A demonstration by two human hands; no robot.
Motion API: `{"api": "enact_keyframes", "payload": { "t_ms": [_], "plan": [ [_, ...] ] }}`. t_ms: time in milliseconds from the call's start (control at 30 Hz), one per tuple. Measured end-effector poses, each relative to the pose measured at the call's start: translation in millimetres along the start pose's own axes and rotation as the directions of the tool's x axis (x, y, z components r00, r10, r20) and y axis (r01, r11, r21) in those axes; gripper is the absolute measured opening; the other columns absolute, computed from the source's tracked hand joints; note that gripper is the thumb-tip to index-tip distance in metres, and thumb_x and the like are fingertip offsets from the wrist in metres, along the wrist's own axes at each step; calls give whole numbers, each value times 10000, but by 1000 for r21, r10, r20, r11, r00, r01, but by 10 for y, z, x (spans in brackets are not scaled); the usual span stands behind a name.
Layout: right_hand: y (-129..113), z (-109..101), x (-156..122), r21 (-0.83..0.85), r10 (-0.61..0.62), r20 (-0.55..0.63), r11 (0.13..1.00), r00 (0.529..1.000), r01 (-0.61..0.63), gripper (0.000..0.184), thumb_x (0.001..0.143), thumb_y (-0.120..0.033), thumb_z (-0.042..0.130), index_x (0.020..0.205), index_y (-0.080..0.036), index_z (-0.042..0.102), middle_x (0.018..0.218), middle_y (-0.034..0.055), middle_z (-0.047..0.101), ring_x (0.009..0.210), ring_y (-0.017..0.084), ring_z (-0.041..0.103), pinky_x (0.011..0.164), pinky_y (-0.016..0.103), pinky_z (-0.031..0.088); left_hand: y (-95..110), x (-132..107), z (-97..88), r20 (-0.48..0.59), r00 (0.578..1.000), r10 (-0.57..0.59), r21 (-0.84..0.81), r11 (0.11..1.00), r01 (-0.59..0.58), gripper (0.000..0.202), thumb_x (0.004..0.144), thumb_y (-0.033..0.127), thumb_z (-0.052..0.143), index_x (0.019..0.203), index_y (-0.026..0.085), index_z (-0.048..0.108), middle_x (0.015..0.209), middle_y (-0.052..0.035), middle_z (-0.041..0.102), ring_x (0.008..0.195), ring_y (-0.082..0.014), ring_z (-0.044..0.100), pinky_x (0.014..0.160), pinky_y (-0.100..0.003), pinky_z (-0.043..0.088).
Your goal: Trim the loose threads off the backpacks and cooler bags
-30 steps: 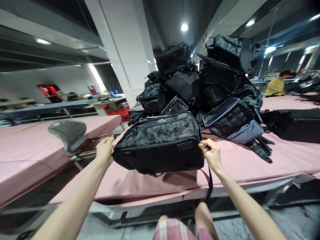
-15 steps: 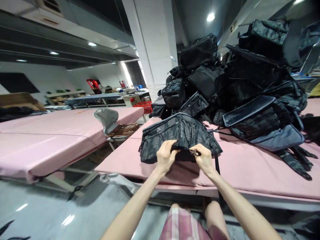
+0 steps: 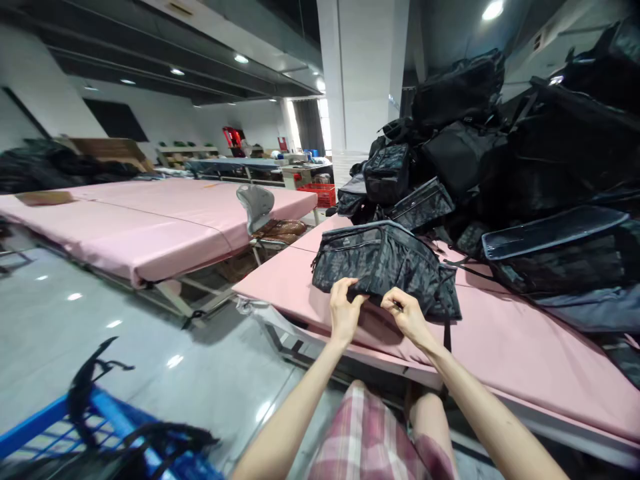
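Note:
A dark camouflage-patterned bag (image 3: pixel 370 257) lies on the pink-covered table in front of me, its lower edge towards my body. My left hand (image 3: pixel 345 310) pinches that near edge, fingers on top and thumb below. Just to the right, my right hand (image 3: pixel 405 313) is closed close to the same edge. Something small and dark shows between its fingers, too little of it to name. A black strap (image 3: pixel 447 333) hangs from the bag's right end over the table edge.
Behind and right of the bag rises a big heap of dark bags (image 3: pixel 500 153). Left stands another pink-covered table (image 3: pixel 200 220) with a grey chair (image 3: pixel 256 207) beside it. A blue crate (image 3: pixel 35 427) with black straps is at the lower left.
My view has turned left, bringing the blue crate into sight. My right hand has come slightly away from the bag's edge; my left hand keeps its grip there.

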State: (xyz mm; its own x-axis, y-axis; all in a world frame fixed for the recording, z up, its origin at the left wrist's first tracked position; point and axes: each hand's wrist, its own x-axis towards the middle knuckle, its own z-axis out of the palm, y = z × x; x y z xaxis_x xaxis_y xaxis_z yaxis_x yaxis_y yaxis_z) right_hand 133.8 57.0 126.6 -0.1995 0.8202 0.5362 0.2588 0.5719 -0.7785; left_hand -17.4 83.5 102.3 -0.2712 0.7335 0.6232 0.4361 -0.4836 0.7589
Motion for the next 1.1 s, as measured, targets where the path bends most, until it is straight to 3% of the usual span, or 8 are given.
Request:
{"api": "enact_keyframes", "payload": {
  "t_ms": [67, 133, 267, 367, 467, 667, 900, 1100],
  "plan": [
    [142, 81, -63, 20, 47, 40, 999, 998, -47, 123, 741, -156, 456, 625, -181, 488, 667, -13, 488, 636, 114, 441, 620, 238, 338, -106, -179, -45, -33, 994, -102, 75, 992, 104, 242, 650, 204, 612, 885, 163, 573, 914, -64, 584, 920, -212, 539, 848, -337, 409],
    [236, 146, -107, 32, 73, 71, 997, 995, -76, 126, 749, -171, 455, 627, -181, 486, 658, -14, 487, 625, 114, 441, 602, 234, 340, -166, -361, -63, 91, 956, -281, 101, 957, 271, 139, 677, 262, 598, 772, 161, 586, 744, -40, 611, 753, -197, 576, 744, -318, 437],
    [299, 185, -193, 47, 120, 80, 991, 990, -124, 134, 763, -186, 443, 633, -182, 478, 653, -16, 482, 628, 115, 451, 605, 234, 353, -165, -571, -10, 485, 706, -516, -31, 797, 603, 313, 709, 428, 567, 572, 147, 592, 576, -42, 633, 595, -178, 601, 608, -273, 452],
    [293, 127, -291, 25, 141, 50, 989, 989, -142, 126, 752, -160, 448, 633, -183, 483, 657, -15, 483, 635, 117, 458, 612, 234, 356, -109, -540, 41, 562, 631, -534, -268, 604, 750, 337, 674, 455, 619, 665, 118, 637, 701, -72, 681, 701, -180, 636, 655, -264, 474],
    [294, 61, -419, -117, 88, 25, 990, 996, -84, 152, 718, -81, 428, 644, -185, 511, 669, -7, 510, 636, 120, 479, 604, 232, 356, -68, -439, 44, 595, 611, -523, -340, 525, 780, 369, 646, 467, 662, 711, 104, 656, 788, -100, 692, 816, -192, 641, 724, -277, 483],
    [358, 109, -621, -504, -60, 110, 857, 992, 108, 271, 703, -8, 413, 778, -196, 592, 773, 11, 586, 668, 124, 538, 576, 220, 364, -53, -385, 107, 570, 595, -566, -174, 625, 761, 264, 599, 341, 709, 628, 83, 666, 616, -76, 666, 596, -167, 616, 591, -261, 465],
    [334, -89, -607, -790, -158, -36, 609, 987, 69, 355, 774, -188, 557, 1129, -191, 540, 917, 48, 630, 799, 181, 562, 646, 265, 397, -17, -257, 133, 482, 740, -469, -176, 776, 606, 163, 582, 264, 695, 661, 122, 700, 676, -63, 695, 689, -186, 624, 683, -277, 458],
    [337, -227, -368, -890, -462, -16, 412, 887, 198, 189, 795, -223, 584, 979, -178, 583, 899, 46, 664, 757, 168, 516, 671, 295, 352, 59, -75, 53, 548, 718, -429, -240, 742, 626, 150, 550, 260, 721, 621, 130, 698, 638, -47, 689, 656, -166, 613, 695, -271, 448]
  ]
}}
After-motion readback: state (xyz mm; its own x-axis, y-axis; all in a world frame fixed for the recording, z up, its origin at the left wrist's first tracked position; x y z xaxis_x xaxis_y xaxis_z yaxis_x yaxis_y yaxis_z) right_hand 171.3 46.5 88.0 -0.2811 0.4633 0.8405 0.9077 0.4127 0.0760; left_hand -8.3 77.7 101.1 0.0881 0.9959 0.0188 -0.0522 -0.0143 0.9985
